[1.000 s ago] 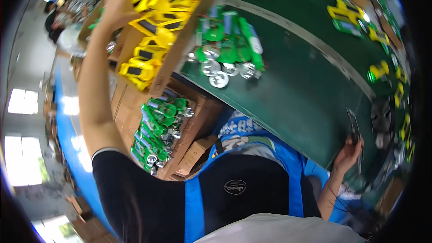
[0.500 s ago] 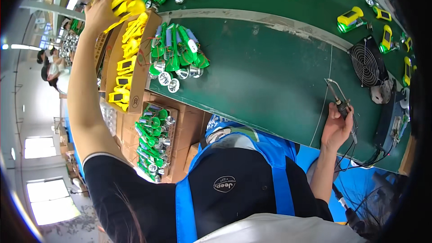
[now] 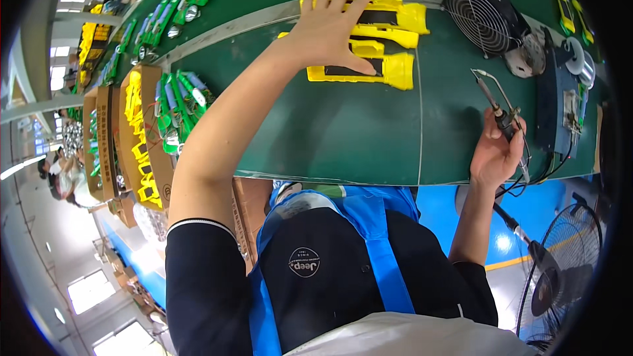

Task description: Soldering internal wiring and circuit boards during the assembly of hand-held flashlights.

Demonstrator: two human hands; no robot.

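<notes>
My left hand (image 3: 330,34) is spread over several yellow plastic flashlight casings (image 3: 399,71) lying on the green bench top (image 3: 343,135). Its fingers reach across the farther casings, and the thumb rests at the nearest one. Part of the casings is hidden beneath the palm. In my right hand (image 3: 496,151) is a soldering iron (image 3: 493,100), held by its handle above the bench's right side. The iron's tip points up and away from me, with a thin bent metal tube running beside it.
A black fan (image 3: 484,20) stands at the back right, beside a dark box-shaped unit (image 3: 557,115) carrying a wire spool (image 3: 580,66). At left are green flashlight assemblies (image 3: 177,102) and a carton (image 3: 158,158) of yellow casings. A floor fan (image 3: 560,270) stands at lower right.
My left hand has come from above the carton at left to the middle of the bench, bringing yellow casings down onto it. The view has turned rightward. The soldering iron stays in my right hand.
</notes>
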